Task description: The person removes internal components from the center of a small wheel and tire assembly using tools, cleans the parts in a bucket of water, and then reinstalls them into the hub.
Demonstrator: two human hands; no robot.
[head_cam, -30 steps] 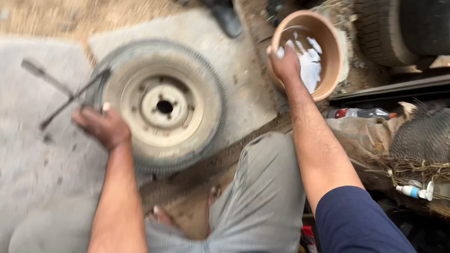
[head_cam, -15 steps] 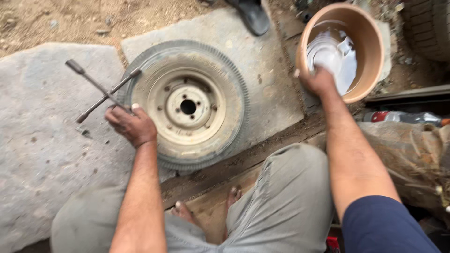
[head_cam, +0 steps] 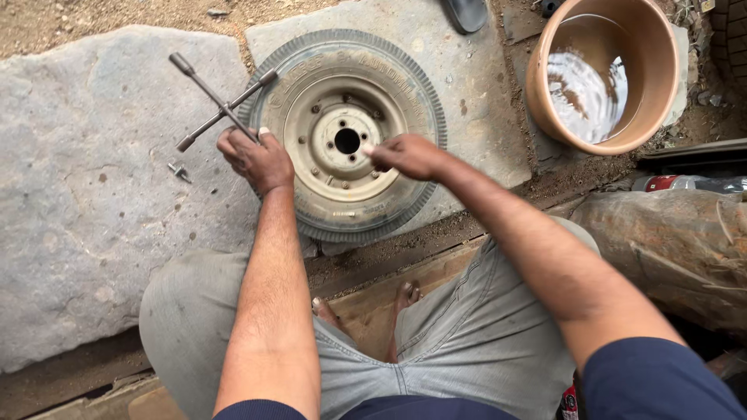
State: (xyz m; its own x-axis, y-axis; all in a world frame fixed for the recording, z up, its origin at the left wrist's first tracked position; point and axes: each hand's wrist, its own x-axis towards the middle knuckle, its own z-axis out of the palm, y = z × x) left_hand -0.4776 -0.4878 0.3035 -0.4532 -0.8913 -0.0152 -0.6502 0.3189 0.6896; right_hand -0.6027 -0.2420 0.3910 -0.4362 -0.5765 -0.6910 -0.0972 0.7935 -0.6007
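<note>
- Neither hand grips anything: the left hand [head_cam: 253, 159] rests palm down on the left sidewall of the small tyre [head_cam: 346, 134], fingers loosely spread, while the right hand [head_cam: 406, 155] hovers over the right half of the rim with fingers curled together and thumb tip forward, closed on nothing I can make out.
- Nearest the camera, grey shorts [head_cam: 459, 342] and bare toes show between the knees, on the wooden plank [head_cam: 366, 292] at the near edge of the slabs.
- Wheel next: it lies flat on the stone slab [head_cam: 467, 85], cream steel rim [head_cam: 342, 140] facing up, hub hole dead centre and a ring of bolt holes about it. From the right hand, that hub lies just to the left and a touch farther off; from the left hand, it lies to the right.
- Right hand is the nearer one to the hub, almost over the bolt circle.
- Cross wheel wrench [head_cam: 222, 105] lies just beyond the left fingertips, one arm running from the far left toward the thumb, the other ending against the tyre's far-left tread.
- A small bolt [head_cam: 179, 169] lies on the big grey slab [head_cam: 85, 194] to the left, apart from the hand.
- Far right: a terracotta-coloured tub [head_cam: 665, 74] holding rippling water, well apart from both hands.
</note>
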